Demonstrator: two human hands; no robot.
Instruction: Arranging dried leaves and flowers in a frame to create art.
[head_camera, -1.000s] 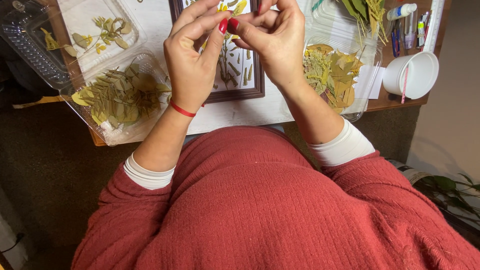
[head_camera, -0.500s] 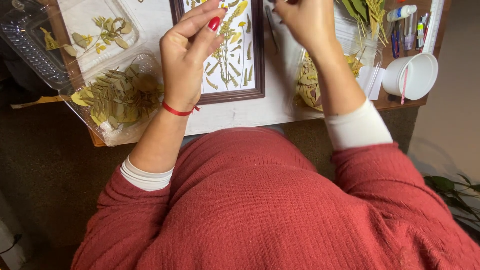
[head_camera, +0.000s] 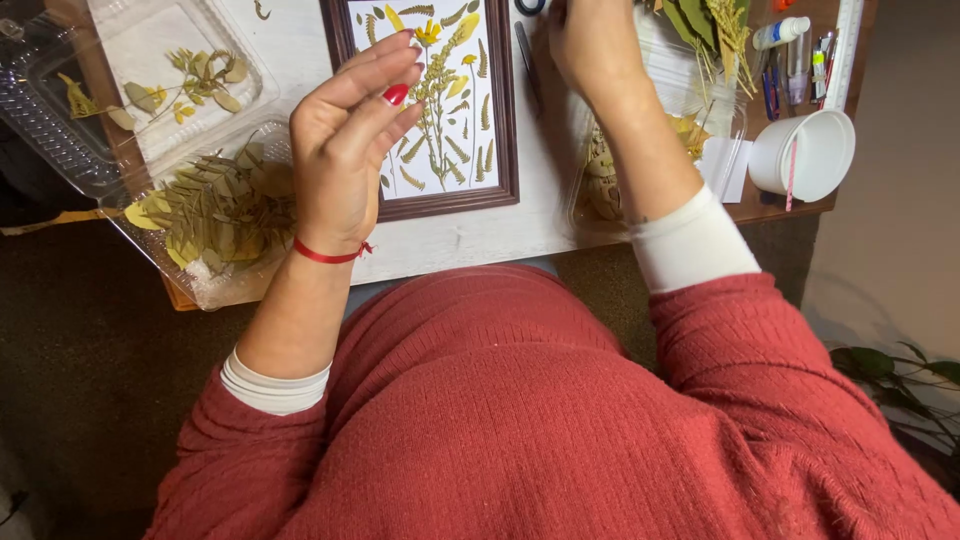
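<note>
Head: hands (head_camera: 350, 150) loosely curled above frame (head_camera: 505, 120).

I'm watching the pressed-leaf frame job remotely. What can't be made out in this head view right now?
- Right hand: fingertips cut off by the top edge; whether it holds anything cannot be told.
- Left hand: fingers curled together; anything pinched is too small to see.
- Frame: top cut off by the edge, left side partly behind the left hand.
- Clear tray at right: contents mostly behind the right forearm.
</note>
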